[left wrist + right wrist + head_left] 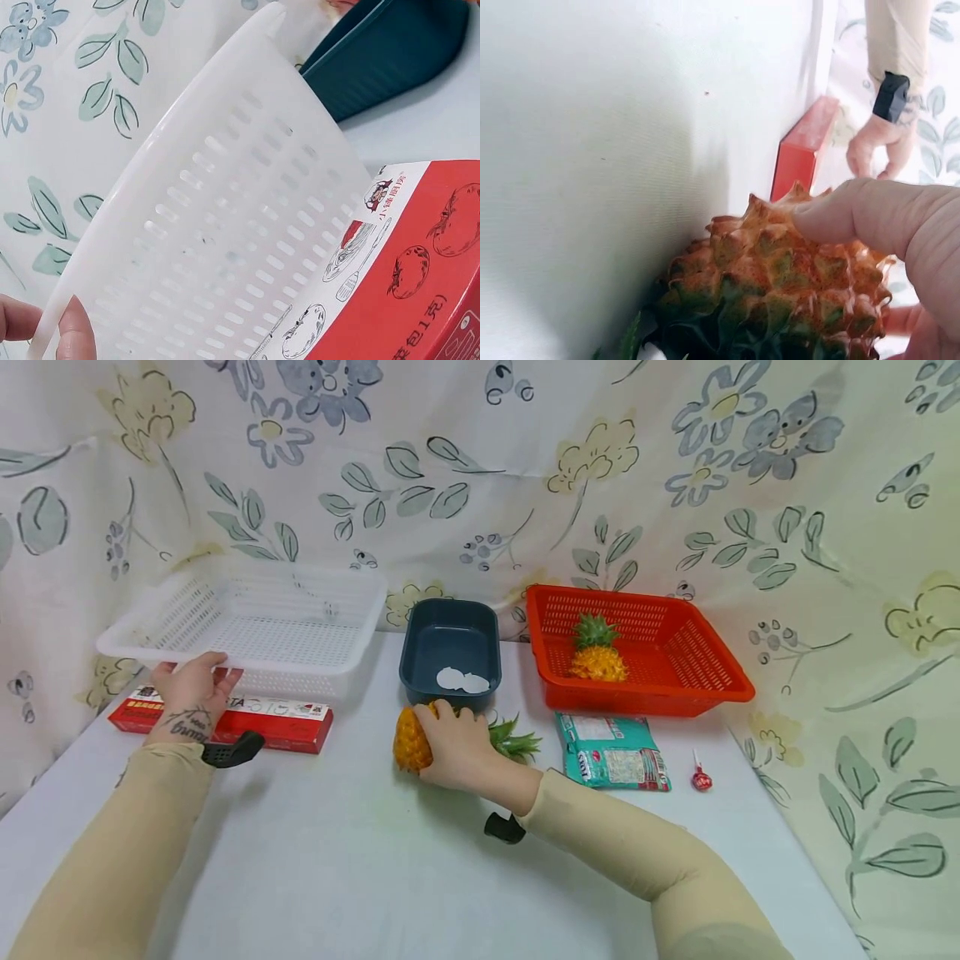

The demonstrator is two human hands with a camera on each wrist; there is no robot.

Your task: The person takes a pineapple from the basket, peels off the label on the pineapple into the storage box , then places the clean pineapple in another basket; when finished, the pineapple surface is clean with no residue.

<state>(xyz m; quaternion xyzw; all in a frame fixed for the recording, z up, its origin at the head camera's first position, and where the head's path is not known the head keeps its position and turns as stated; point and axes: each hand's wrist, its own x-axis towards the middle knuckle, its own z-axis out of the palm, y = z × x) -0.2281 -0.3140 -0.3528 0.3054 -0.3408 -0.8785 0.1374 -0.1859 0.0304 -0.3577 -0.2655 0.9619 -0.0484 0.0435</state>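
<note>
My right hand (459,745) grips a small pineapple (411,740) from above, its green crown (514,740) pointing to the right. In the right wrist view the thumb (832,217) presses on the fruit's spiky orange skin. At the left, my left hand (193,687) pinches the front rim of a white perforated basket (315,662), with fingers on either side of the rim in the left wrist view. A red and white box (277,727) with tomato drawings lies in front of that basket.
A dark blue tub (450,610) holding white round pieces (462,681) stands behind the pineapple. To the right, a red basket (660,697) contains another pineapple (598,662). In front of it lie a teal packet (613,752) and a red lollipop (701,778).
</note>
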